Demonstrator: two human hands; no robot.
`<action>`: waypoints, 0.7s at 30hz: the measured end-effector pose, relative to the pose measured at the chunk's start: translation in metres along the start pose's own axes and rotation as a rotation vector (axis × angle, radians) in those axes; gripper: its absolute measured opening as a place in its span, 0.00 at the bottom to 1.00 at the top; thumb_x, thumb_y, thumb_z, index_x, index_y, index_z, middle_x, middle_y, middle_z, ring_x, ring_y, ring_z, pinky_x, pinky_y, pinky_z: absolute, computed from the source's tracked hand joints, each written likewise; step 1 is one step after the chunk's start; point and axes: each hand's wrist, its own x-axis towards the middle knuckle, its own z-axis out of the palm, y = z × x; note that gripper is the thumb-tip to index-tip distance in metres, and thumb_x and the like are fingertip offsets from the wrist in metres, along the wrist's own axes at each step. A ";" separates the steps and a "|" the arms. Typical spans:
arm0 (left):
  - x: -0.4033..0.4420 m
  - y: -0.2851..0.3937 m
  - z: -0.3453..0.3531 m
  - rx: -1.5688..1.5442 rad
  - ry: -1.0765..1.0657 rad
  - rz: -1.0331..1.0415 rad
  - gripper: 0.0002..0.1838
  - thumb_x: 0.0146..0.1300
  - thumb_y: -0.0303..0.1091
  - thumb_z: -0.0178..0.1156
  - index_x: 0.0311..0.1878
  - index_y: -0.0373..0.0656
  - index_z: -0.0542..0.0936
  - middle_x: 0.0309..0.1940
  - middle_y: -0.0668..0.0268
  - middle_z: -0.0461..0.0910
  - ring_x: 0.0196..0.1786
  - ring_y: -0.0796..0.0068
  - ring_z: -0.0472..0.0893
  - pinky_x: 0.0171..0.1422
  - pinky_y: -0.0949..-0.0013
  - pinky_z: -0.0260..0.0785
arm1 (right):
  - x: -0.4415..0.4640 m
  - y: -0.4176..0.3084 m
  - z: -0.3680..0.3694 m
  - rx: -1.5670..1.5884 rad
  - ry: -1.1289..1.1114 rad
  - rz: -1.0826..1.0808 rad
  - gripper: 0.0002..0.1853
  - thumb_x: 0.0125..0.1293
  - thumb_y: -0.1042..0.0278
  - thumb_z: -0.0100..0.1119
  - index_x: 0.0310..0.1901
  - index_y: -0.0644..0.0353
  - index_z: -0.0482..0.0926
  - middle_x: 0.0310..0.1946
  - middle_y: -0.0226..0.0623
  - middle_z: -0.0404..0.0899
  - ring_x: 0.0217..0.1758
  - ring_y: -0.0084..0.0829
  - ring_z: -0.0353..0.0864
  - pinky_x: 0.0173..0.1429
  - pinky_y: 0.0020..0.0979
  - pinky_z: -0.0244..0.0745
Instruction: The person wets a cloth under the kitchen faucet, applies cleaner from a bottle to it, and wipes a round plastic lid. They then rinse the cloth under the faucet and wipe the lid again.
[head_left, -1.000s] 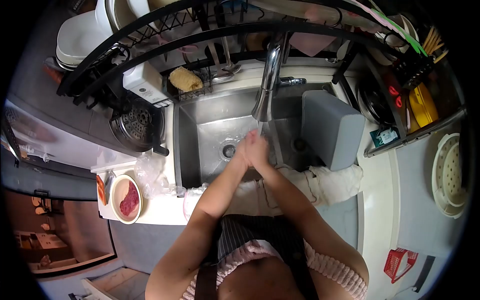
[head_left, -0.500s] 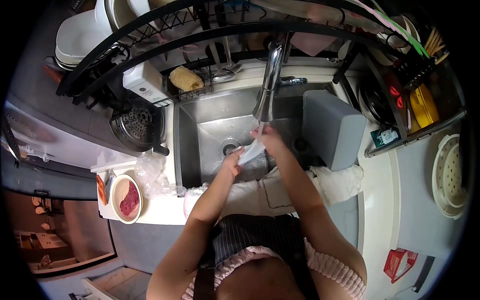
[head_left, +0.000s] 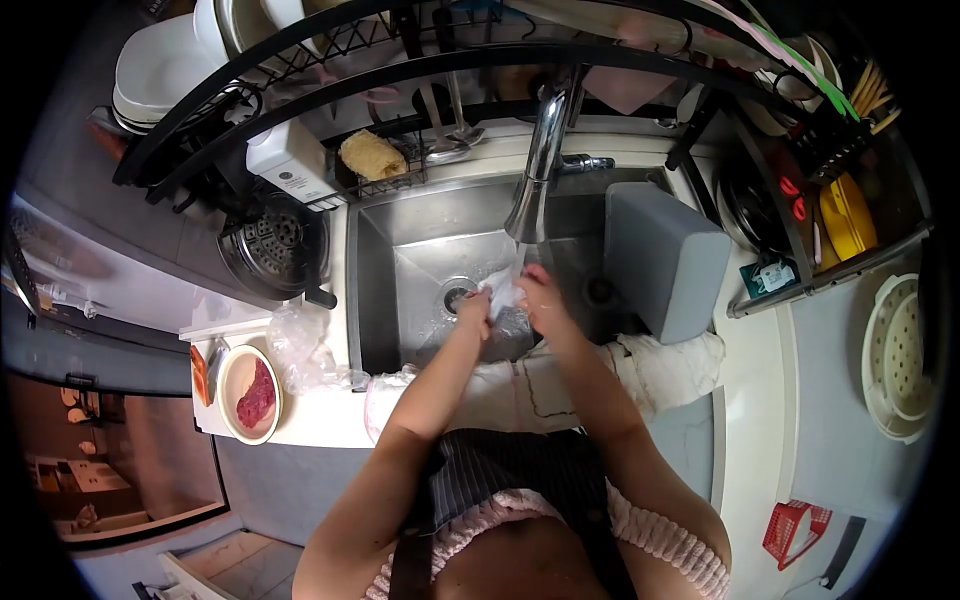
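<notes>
head view: at centre, left hand (head_left: pixel 474 311) and right hand (head_left: pixel 541 299) grip a flimsy white sheet (head_left: pixel 502 294) beneath a chrome faucet (head_left: pixel 529 205), whose stream could drag it from wet fingers.

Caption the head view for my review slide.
Left hand and right hand hold a limp white item under the running faucet, over the sink.

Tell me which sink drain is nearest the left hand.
The left drain, close by the left hand; the other drain lies past the right hand.
</notes>
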 end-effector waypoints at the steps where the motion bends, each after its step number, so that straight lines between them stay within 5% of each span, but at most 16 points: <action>1: -0.009 0.000 0.008 0.000 -0.001 -0.001 0.10 0.68 0.40 0.58 0.46 0.47 0.79 0.40 0.64 0.82 0.37 0.66 0.82 0.40 0.59 0.77 | -0.002 0.007 0.007 0.133 0.061 -0.005 0.11 0.64 0.67 0.64 0.45 0.59 0.77 0.35 0.29 0.80 0.36 0.21 0.78 0.39 0.24 0.73; 3: -0.013 -0.008 0.020 -0.697 -0.664 -0.236 0.16 0.70 0.48 0.51 0.40 0.45 0.76 0.36 0.62 0.80 0.35 0.64 0.80 0.39 0.58 0.74 | -0.012 0.027 0.023 -0.136 0.095 -0.038 0.12 0.65 0.64 0.63 0.43 0.61 0.77 0.36 0.30 0.81 0.37 0.23 0.79 0.40 0.26 0.74; 4: -0.006 -0.011 0.021 -0.697 -0.664 -0.235 0.16 0.70 0.48 0.51 0.40 0.45 0.76 0.36 0.62 0.80 0.35 0.64 0.80 0.39 0.58 0.74 | -0.035 0.020 0.044 -0.445 0.265 -0.267 0.11 0.62 0.64 0.64 0.39 0.62 0.78 0.33 0.36 0.82 0.34 0.28 0.80 0.38 0.31 0.74; 7: 0.029 -0.032 0.028 -0.355 -0.748 0.157 0.15 0.72 0.44 0.48 0.43 0.43 0.77 0.38 0.60 0.81 0.37 0.63 0.81 0.40 0.56 0.75 | -0.045 0.010 0.051 -0.708 0.080 -0.339 0.15 0.61 0.58 0.65 0.37 0.64 0.77 0.31 0.44 0.82 0.34 0.32 0.81 0.39 0.34 0.75; 8: 0.039 -0.042 0.030 -0.238 -0.769 0.282 0.15 0.73 0.43 0.47 0.44 0.43 0.77 0.39 0.59 0.81 0.38 0.63 0.81 0.41 0.56 0.75 | -0.037 0.018 0.049 -0.863 0.183 -0.456 0.17 0.61 0.56 0.64 0.38 0.64 0.77 0.30 0.49 0.81 0.34 0.38 0.82 0.39 0.37 0.75; 11: 0.027 -0.028 0.032 0.010 -0.801 0.546 0.15 0.74 0.40 0.44 0.46 0.42 0.78 0.40 0.58 0.81 0.39 0.63 0.82 0.42 0.55 0.76 | -0.005 0.008 0.031 -0.869 0.360 -0.319 0.16 0.61 0.57 0.62 0.35 0.64 0.76 0.31 0.52 0.81 0.36 0.48 0.82 0.41 0.42 0.75; 12: -0.022 0.002 0.032 -0.317 -0.671 0.242 0.12 0.71 0.37 0.48 0.46 0.43 0.78 0.40 0.59 0.82 0.38 0.62 0.83 0.42 0.55 0.77 | 0.021 0.033 0.007 -0.320 0.248 -0.392 0.15 0.61 0.57 0.61 0.32 0.63 0.74 0.31 0.57 0.80 0.39 0.57 0.81 0.40 0.48 0.74; 13: -0.051 0.020 0.031 -0.632 -0.517 -0.067 0.10 0.67 0.34 0.51 0.46 0.45 0.78 0.41 0.60 0.82 0.38 0.62 0.83 0.41 0.55 0.77 | 0.017 0.035 0.010 -0.317 0.247 -0.390 0.15 0.61 0.57 0.61 0.32 0.63 0.74 0.31 0.57 0.80 0.39 0.57 0.81 0.40 0.48 0.74; 16: -0.008 0.000 0.023 -0.676 -0.772 0.017 0.13 0.70 0.40 0.47 0.44 0.44 0.78 0.39 0.60 0.82 0.39 0.62 0.83 0.46 0.56 0.76 | -0.026 0.013 0.045 -1.036 0.479 -0.392 0.20 0.69 0.52 0.50 0.35 0.63 0.78 0.29 0.58 0.79 0.36 0.58 0.81 0.40 0.50 0.74; 21: -0.010 0.015 0.013 -0.769 -0.890 -0.022 0.18 0.73 0.49 0.44 0.43 0.46 0.77 0.37 0.62 0.80 0.40 0.64 0.81 0.47 0.57 0.74 | -0.011 0.019 0.040 -0.939 0.328 -0.415 0.28 0.68 0.41 0.47 0.31 0.62 0.82 0.27 0.54 0.80 0.37 0.57 0.81 0.41 0.50 0.74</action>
